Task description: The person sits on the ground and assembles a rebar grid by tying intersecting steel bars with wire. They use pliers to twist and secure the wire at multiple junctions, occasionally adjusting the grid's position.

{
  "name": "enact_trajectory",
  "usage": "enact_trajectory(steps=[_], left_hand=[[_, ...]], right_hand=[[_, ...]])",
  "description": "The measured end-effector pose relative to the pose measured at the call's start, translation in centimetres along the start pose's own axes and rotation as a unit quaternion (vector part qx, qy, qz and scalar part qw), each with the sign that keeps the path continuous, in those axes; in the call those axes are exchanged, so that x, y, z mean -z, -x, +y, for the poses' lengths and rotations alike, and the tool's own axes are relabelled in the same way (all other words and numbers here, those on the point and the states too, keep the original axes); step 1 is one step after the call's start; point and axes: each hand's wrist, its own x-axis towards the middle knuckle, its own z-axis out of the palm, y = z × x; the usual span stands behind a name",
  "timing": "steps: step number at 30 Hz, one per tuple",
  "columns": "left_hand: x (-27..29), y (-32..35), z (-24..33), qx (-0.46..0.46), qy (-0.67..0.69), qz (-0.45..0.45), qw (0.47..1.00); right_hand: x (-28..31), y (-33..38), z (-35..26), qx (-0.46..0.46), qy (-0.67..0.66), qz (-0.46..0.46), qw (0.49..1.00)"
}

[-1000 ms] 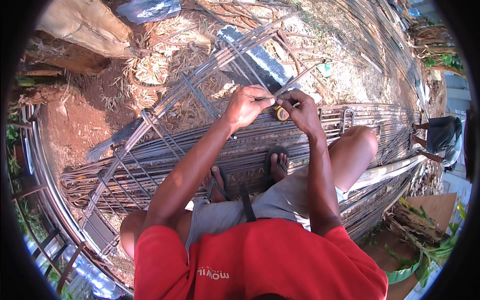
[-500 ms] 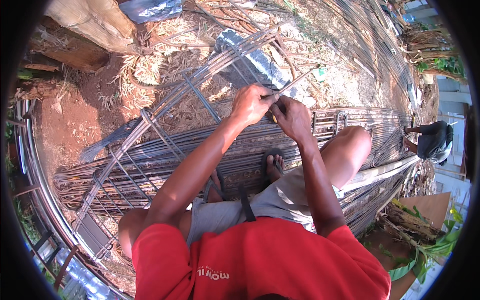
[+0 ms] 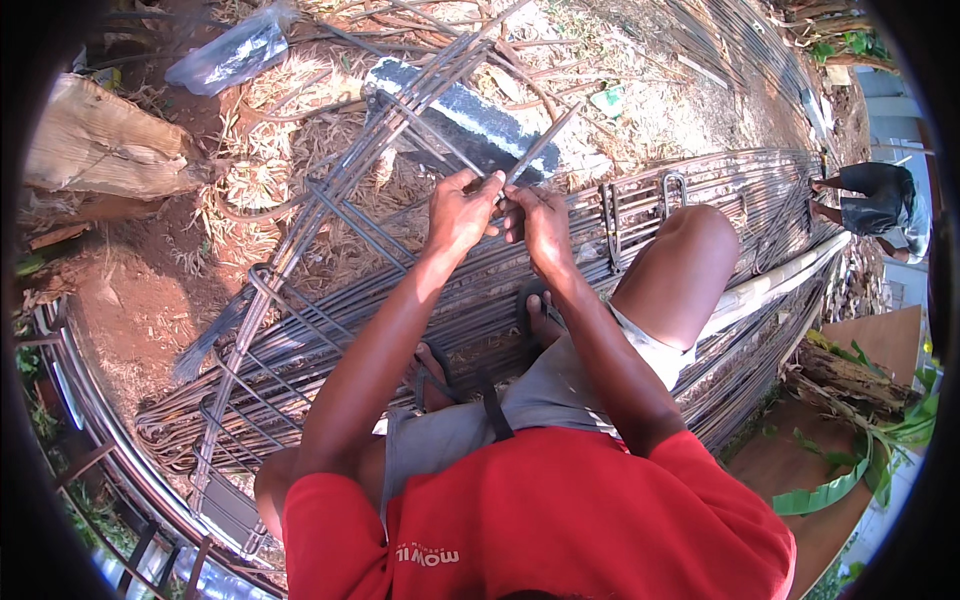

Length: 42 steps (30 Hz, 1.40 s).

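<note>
My left hand is closed, thumb and fingers pinched at the lower end of a steel rod that slants up to the right. Close beside it, my right hand is closed too, its fingertips almost touching the left's; what it holds is hidden. Both hands are at the right side of a rebar cage, made of long bars with bent stirrups around them. A black-and-white block lies on the ground just beyond my hands.
Bundled steel bars stretch across beneath my legs. Thin binding wires lie by the cage at left. A cut trunk and a clear plastic bag are at the far left. Another person stands at far right.
Both hands have shifted left and slightly nearer in the picture, still close together. The view has turned a little, and the rod now stands steeper.
</note>
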Motion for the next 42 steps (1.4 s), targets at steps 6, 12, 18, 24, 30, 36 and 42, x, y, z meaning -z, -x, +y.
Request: enact_trajectory(steps=[6, 12, 18, 24, 30, 36, 42], left_hand=[[0.3, 0.0, 0.4, 0.029, -0.017, -0.015, 0.999], [0.1, 0.0, 0.5, 0.073, -0.024, -0.024, 0.997], [0.0, -0.1, 0.4, 0.086, -0.097, 0.001, 0.992], [-0.2, 0.1, 0.3, 0.083, -0.09, 0.004, 0.992], [-0.5, -0.2, 0.3, 0.063, -0.038, -0.006, 0.997], [-0.2, -0.2, -0.1, 0.055, -0.01, -0.018, 0.998], [-0.1, 0.2, -0.2, 0.049, 0.064, -0.013, 0.997]], right_hand=[[6.9, 2.0, -8.4, 0.078, 0.229, -0.084, 0.967], [22.5, 2.5, -14.7, 0.3, -0.036, 0.357, 0.884], [28.5, -2.8, 3.9, -0.121, 0.38, 0.271, 0.876], [28.1, -3.7, 11.8, -0.179, 0.448, 0.23, 0.845], [27.0, -3.2, 11.6, -0.157, 0.407, 0.243, 0.866], [26.6, -2.2, 8.9, -0.076, 0.233, 0.326, 0.913], [25.8, 0.2, -3.5, 0.182, 0.124, 0.477, 0.851]])
